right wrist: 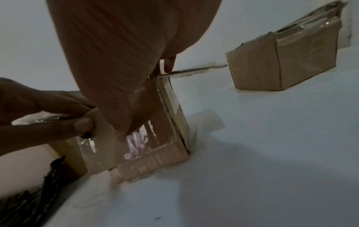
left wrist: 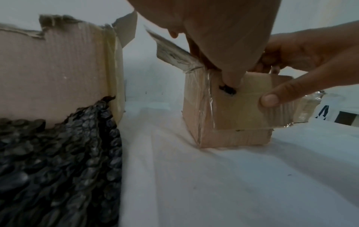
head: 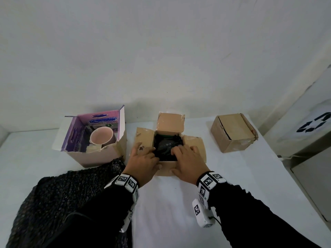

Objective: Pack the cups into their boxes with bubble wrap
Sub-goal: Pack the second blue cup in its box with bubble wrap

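Both hands (head: 143, 162) (head: 188, 161) press bubble wrap (head: 165, 148) into open box (head: 146, 137)

I stand at a table (head: 179, 203) covered with a white cloth, its far edge pushed against a plain white wall (head: 161, 51) that shows a few faint scuffs. The light is dim and even. Off the table's right edge stands a pale bin (head: 308, 140) carrying a dark recycling symbol (head: 313, 125).
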